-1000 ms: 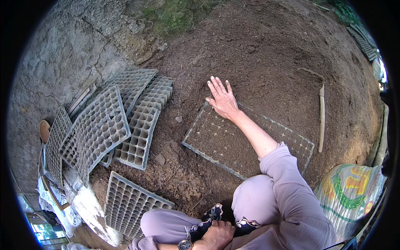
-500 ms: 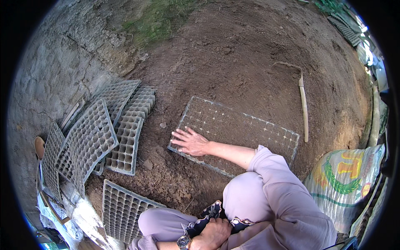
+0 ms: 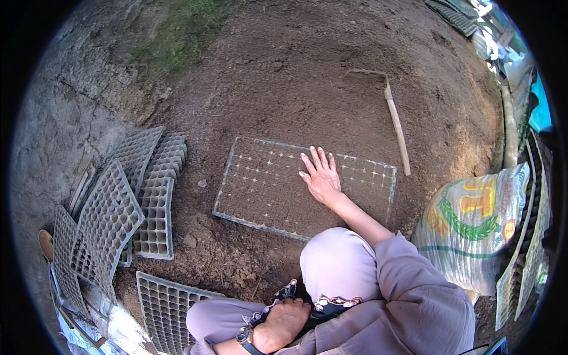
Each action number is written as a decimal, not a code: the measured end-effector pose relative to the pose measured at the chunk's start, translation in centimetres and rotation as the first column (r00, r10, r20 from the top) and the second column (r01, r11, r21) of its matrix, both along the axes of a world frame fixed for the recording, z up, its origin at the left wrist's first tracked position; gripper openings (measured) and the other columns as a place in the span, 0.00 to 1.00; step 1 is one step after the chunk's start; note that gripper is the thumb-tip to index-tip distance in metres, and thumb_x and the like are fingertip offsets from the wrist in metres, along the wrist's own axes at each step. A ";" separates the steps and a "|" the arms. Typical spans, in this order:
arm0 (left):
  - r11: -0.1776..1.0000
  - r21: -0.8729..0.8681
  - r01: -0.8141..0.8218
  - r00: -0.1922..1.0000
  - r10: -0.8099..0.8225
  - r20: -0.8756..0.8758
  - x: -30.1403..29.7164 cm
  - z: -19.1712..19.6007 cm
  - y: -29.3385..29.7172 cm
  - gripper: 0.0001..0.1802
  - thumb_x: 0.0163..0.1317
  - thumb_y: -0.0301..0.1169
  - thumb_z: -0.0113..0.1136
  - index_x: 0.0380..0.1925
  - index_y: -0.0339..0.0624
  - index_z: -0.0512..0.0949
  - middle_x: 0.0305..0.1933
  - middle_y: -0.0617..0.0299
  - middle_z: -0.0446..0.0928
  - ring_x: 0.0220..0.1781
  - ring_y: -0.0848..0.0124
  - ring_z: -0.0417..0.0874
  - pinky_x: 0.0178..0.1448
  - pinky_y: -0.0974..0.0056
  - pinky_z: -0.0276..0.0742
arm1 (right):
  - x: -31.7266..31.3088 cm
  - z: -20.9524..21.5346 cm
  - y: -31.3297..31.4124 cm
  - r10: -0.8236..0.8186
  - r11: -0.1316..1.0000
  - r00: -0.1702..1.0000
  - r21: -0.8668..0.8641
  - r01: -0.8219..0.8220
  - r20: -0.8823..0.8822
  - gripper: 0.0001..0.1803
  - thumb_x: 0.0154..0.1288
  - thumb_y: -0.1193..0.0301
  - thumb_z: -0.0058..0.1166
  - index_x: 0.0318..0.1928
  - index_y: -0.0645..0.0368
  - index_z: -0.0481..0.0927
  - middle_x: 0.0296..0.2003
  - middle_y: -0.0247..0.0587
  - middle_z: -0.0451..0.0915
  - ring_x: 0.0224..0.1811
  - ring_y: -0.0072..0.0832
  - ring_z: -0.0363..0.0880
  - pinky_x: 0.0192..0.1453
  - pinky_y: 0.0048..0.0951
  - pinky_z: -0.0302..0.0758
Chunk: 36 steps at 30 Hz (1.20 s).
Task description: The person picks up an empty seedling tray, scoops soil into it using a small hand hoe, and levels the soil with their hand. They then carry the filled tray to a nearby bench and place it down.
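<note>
My right hand (image 3: 323,180) lies with fingers spread on the soil in a seedling tray (image 3: 258,227), near the tray's far edge and right of its middle. Dark brown soil fills most of the cells, and the pale cell ridges show through as small star shapes in the far rows and at the right. At my lap, my left hand (image 3: 288,322), with a wristwatch (image 3: 244,335) at its wrist, rests with curled fingers against the dark patterned trim of my clothing. Whatever its fingers may hold is hidden.
Several used seedling trays (image 3: 106,222) lean in a pile at the left; another tray (image 3: 168,310) lies beside my left knee. A wooden-handled hand tool (image 3: 397,127) rests on the soil beyond the tray's right end. At the right stands a printed woven sack (image 3: 467,231).
My right hand has moved from the tray's left end rightward and away from me to the far right part. The whole view has shifted somewhat. My left hand stays at my lap.
</note>
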<state>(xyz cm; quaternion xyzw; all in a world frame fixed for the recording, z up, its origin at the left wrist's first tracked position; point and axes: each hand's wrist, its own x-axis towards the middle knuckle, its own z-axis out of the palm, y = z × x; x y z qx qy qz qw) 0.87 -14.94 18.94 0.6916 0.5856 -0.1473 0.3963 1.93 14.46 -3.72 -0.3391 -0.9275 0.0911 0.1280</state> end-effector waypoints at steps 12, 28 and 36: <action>0.723 0.271 -0.636 0.771 0.583 0.256 -18.5 -4.8 7.7 0.27 0.68 0.35 0.52 0.66 0.42 0.62 0.63 0.45 0.69 0.64 0.56 0.72 0.66 0.56 0.69 | 18.1 3.2 -3.2 -0.381 0.919 0.879 0.009 0.395 0.286 0.33 0.72 0.52 0.35 0.72 0.52 0.52 0.73 0.43 0.46 0.76 0.38 0.41 0.76 0.54 0.37; 0.625 0.569 -0.535 0.762 0.647 0.006 -25.9 -19.3 7.0 0.29 0.70 0.32 0.44 0.68 0.36 0.53 0.68 0.40 0.60 0.70 0.49 0.60 0.73 0.56 0.57 | 4.7 0.8 -6.1 0.353 0.935 0.923 -0.049 -0.350 0.154 0.28 0.74 0.50 0.27 0.71 0.37 0.54 0.74 0.34 0.46 0.77 0.36 0.39 0.77 0.53 0.32; 0.529 0.552 -0.644 0.665 0.745 0.062 -28.7 -20.5 8.9 0.22 0.67 0.29 0.44 0.61 0.36 0.65 0.52 0.36 0.73 0.54 0.44 0.75 0.60 0.51 0.71 | 21.4 1.9 -4.6 -0.489 0.867 0.870 -0.142 0.477 -0.064 0.31 0.70 0.59 0.44 0.70 0.55 0.57 0.70 0.56 0.52 0.73 0.50 0.48 0.73 0.50 0.48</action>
